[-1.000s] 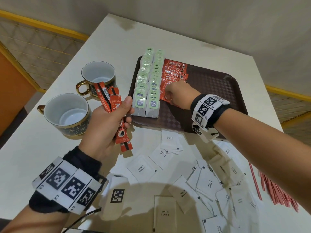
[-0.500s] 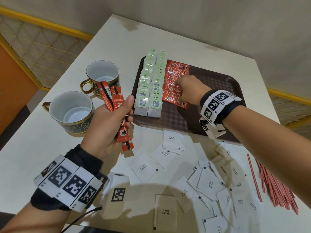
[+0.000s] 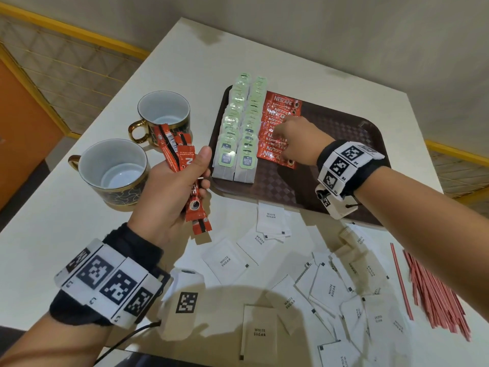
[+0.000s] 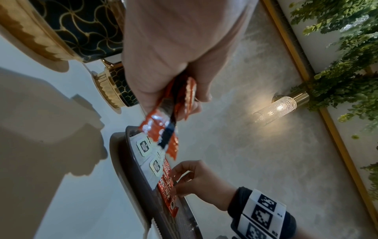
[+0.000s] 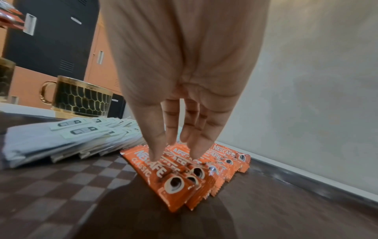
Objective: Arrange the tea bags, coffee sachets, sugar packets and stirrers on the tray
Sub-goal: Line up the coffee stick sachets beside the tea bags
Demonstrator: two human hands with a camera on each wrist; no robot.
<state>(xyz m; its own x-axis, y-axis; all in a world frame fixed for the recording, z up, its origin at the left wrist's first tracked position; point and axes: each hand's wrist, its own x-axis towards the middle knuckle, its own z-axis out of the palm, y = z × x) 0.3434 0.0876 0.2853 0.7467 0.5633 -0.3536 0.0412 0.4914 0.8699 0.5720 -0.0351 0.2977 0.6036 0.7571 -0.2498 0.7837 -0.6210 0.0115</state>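
Observation:
On the brown tray [image 3: 344, 128] lie two rows of green-labelled tea bags [image 3: 239, 128] and, right of them, an overlapping row of red coffee sachets [image 3: 277, 112] [image 5: 180, 176]. My right hand [image 3: 291, 140] reaches over that row, its straight fingertips [image 5: 155, 155] touching the sachets. My left hand [image 3: 169, 189] hovers left of the tray and grips a bundle of red coffee sachets [image 3: 182, 165] [image 4: 167, 129]. White sugar packets [image 3: 328, 287] lie scattered on the table in front of the tray. Red stirrers [image 3: 434, 292] lie at the right edge.
Two dark, gold-rimmed cups [image 3: 113, 170] [image 3: 164, 117] stand on the white table [image 3: 66, 221] left of the tray. The tray's right half is bare. A wall runs close behind the table.
My right hand slid from the near end of the coffee row toward its middle. The left hand with its bundle stayed beside the tray.

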